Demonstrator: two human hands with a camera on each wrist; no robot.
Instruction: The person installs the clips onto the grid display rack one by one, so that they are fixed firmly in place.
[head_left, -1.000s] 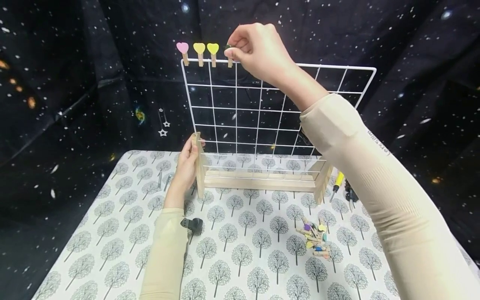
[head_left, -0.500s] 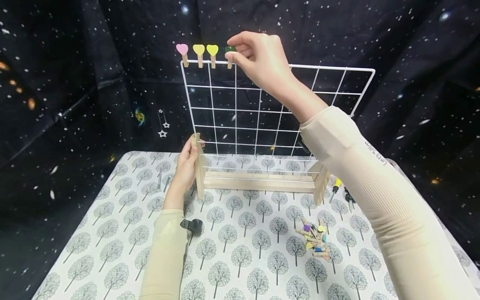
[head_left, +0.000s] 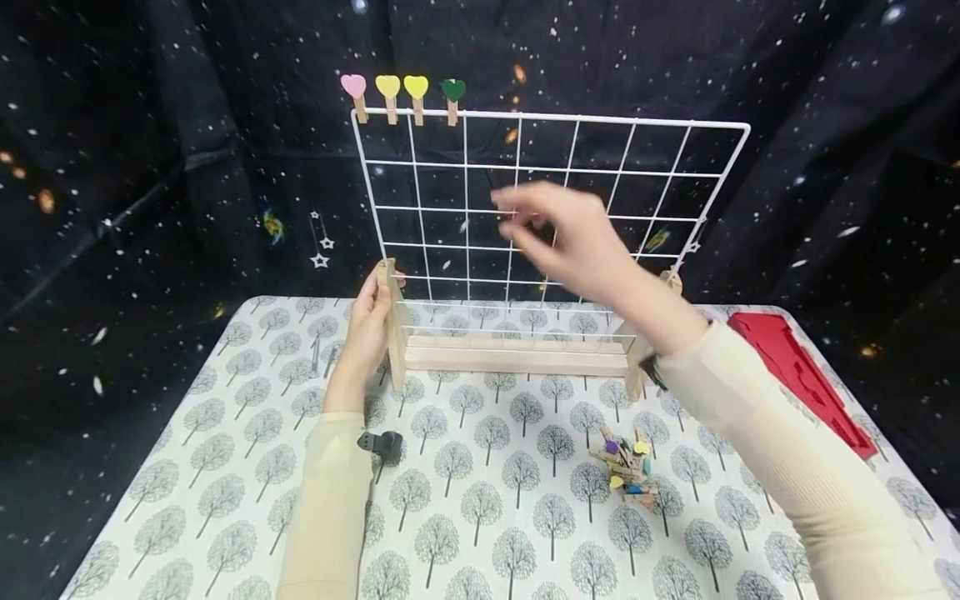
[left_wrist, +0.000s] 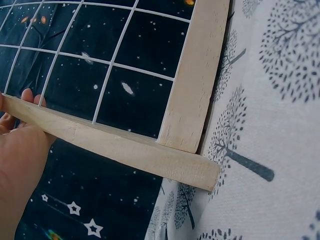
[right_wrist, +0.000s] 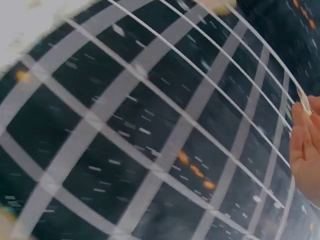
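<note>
A white wire grid (head_left: pixel 517 167) stands upright in a wooden stand (head_left: pixel 517 357). Along its top wire sit heart clothespins: a pink one (head_left: pixel 354 87), a pale yellow one (head_left: pixel 387 87), a bright yellow one (head_left: pixel 416 87) and a dark green one (head_left: pixel 453 92). My left hand (head_left: pixel 365 329) grips the stand's left wooden side piece (left_wrist: pixel 110 142), thumb on one side and fingertips behind. My right hand (head_left: pixel 570 237), blurred by motion, hovers before the middle of the grid. Its fingers are loosely bent and nothing shows between them in the head view.
Several mixed-colour clothespins lie in a pile (head_left: pixel 628 471) on the tree-print tablecloth (head_left: pixel 480 542). To the right is a red tray (head_left: pixel 802 379), partly behind the right forearm. Thin metal pieces (head_left: pixel 315 357) lie left of the stand. A dark starry cloth (head_left: pixel 187 167) hangs behind.
My right hand has let go of the green heart clothespin, now fully visible on the top wire, and moved down and right. The red tray has come into view. My left hand keeps its grip.
</note>
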